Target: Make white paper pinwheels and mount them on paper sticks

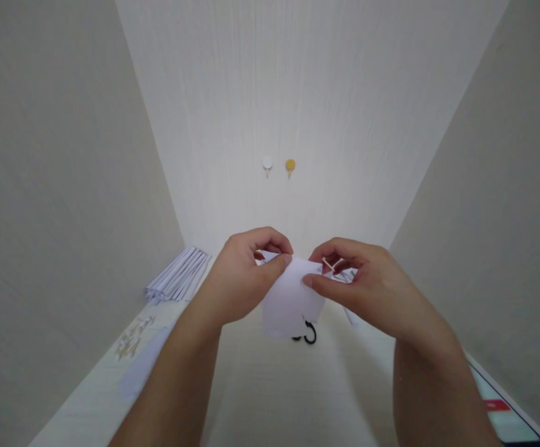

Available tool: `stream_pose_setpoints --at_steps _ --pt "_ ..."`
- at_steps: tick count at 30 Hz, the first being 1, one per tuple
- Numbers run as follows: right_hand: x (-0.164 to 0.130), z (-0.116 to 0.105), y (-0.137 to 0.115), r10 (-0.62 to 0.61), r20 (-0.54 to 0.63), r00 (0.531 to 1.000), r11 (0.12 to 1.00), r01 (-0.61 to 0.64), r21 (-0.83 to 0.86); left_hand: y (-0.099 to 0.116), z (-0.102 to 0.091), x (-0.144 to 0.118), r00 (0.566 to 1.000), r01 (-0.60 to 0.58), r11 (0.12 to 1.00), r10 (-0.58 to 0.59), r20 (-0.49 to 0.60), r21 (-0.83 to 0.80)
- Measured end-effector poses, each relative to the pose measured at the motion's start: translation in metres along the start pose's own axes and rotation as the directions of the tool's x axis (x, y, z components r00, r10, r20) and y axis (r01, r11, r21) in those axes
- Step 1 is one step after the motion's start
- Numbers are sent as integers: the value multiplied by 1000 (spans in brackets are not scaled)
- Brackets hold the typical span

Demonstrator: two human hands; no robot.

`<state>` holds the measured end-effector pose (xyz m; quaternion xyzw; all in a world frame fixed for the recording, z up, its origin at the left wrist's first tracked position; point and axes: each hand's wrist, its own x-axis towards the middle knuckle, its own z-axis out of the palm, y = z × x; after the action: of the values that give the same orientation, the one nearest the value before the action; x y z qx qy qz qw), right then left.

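Observation:
Both of my hands hold a small white sheet of paper [291,304] up in front of me, above a pale desk. My left hand [246,276] pinches its upper left corner between thumb and forefinger. My right hand [363,282] grips the upper right edge, and a thin wooden stick [328,264] shows between its fingers. The lower part of the sheet hangs free. Whether the stick is attached to the paper I cannot tell.
A pile of rolled white paper tubes [177,276] lies at the back left of the desk [274,397]. Black scissor handles [308,335] peek out below the sheet. A phone [507,413] lies at the right edge. Two round hooks [279,165] are on the wall ahead.

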<state>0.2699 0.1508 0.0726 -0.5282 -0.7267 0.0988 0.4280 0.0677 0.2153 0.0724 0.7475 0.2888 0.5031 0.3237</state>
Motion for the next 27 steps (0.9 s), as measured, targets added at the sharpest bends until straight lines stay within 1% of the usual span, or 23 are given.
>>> stream_pose_setpoints --at_steps 3,5,7,9,12,15,19,27 --pt "3 0 0 9 -93 996 999 -5 42 -3 0 5 997 63 989 -67 -28 -132" --pt "8 0 2 31 -146 989 993 -15 114 -6 -1 9 995 76 980 -87 -54 -185" --pt "12 0 4 53 -172 984 982 -21 188 -8 -2 13 994 70 970 -88 -69 -232" --pt "14 0 6 68 -178 982 972 -25 233 -8 -2 15 994 55 959 -79 -77 -280" --pt "14 0 6 80 -184 980 967 -32 252 -6 -2 14 994 32 946 -63 -88 -322" --pt "12 -1 4 88 -192 977 953 -27 300 -5 -1 13 993 20 943 -56 -100 -332" --pt "12 -1 0 95 -154 984 918 -27 395 -6 -1 12 995 23 943 -55 -87 -331" --pt "11 -3 1 127 -129 983 903 -61 426 -4 0 13 994 31 929 -68 -87 -369"
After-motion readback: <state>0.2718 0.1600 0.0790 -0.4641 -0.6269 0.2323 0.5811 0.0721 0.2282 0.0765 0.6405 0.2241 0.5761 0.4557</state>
